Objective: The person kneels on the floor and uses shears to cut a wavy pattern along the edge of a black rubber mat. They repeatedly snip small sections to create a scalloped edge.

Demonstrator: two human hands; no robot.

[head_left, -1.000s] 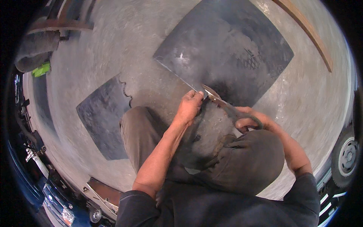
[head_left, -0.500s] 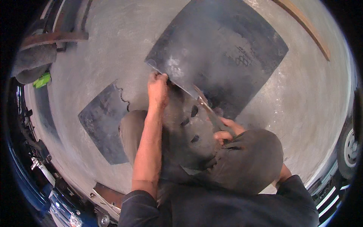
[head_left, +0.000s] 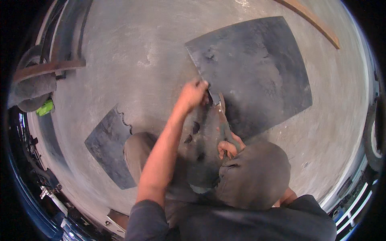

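A large dark grey sheet (head_left: 257,76) lies on the floor in front of me, its lower left corner region raised. My left hand (head_left: 194,94) pinches the sheet's left edge, fingers closed. My right hand (head_left: 230,148) is wrapped round the grips of long-handled tin snips (head_left: 223,116). The blades of the snips are at the sheet's edge, just right of my left fingers, and the metal there is partly hidden. Between my knees lie small dark curved offcuts (head_left: 196,127).
A smaller dark sheet (head_left: 108,148) with a scalloped edge rests by my left knee. A wooden strip (head_left: 311,20) lies at the far right. At the left are a rust-brown bar (head_left: 52,69) and a bright green item (head_left: 45,107). A wheel (head_left: 374,136) stands at the right rim.
The large sheet has turned, and its left corner now sits farther right. My left hand has moved right along its edge, closer to the snips. The snips stand more upright.
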